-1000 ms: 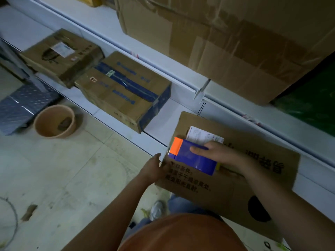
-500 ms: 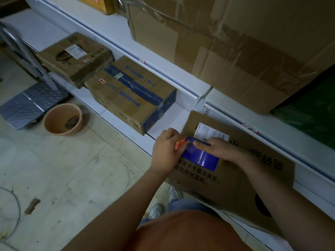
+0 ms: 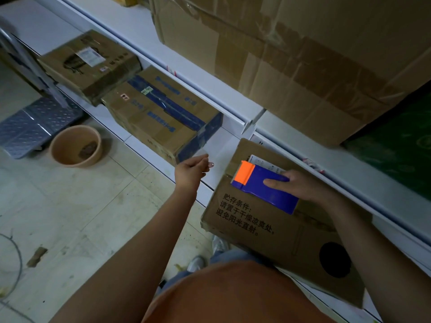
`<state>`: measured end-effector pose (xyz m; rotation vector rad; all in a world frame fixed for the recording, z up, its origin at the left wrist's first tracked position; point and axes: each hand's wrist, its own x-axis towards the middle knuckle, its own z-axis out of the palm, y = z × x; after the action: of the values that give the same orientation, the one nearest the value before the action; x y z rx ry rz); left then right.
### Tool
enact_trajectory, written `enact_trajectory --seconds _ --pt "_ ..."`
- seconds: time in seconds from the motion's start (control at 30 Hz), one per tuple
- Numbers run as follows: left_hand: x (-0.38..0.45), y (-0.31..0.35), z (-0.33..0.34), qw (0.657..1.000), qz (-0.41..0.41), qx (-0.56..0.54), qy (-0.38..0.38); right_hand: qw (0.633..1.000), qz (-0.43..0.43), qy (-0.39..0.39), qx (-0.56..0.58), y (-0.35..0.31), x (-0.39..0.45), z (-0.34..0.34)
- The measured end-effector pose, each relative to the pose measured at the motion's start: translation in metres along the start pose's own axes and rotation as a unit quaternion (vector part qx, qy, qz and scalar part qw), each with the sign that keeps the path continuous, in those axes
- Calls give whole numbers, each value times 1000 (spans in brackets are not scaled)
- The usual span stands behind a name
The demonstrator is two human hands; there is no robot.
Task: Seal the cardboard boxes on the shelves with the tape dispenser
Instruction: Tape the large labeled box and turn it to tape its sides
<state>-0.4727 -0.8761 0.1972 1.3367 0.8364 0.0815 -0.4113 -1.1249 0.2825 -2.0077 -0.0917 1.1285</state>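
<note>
A blue tape dispenser (image 3: 263,192) with an orange toothed end lies on top of a brown cardboard box (image 3: 268,231) with black Chinese print and a round hole. The box sits at the front of the low white shelf (image 3: 221,148). My right hand (image 3: 300,185) grips the dispenser from the right and presses it onto the box. My left hand (image 3: 190,172) is out to the left of the box, over the shelf edge. Its fingers are pinched on what looks like a strip of clear tape (image 3: 205,159).
On the same shelf to the left lie a box with blue tape (image 3: 161,117) and a labelled box (image 3: 88,66). A large taped carton (image 3: 291,54) fills the shelf above, beside a green object (image 3: 401,145). A tan basin (image 3: 74,145) and metal plate (image 3: 35,127) are on the floor.
My left hand went from the box's corner to the dispenser's orange end, then drew away to the left with fingers pinched. My right hand stayed on the dispenser.
</note>
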Motion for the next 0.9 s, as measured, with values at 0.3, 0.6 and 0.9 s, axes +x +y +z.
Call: enact_trajectory --seconds 0.3,0.6,0.9 --pt "27 -18 7 977 -165 -138 8 1000 8 5 -11 -10 5 3" --pt "45 -35 9 965 -219 -138 29 999 42 6 -13 -16 10 3" --pt "56 -58 15 981 -188 -25 30 997 68 1 -22 -18 18 6"
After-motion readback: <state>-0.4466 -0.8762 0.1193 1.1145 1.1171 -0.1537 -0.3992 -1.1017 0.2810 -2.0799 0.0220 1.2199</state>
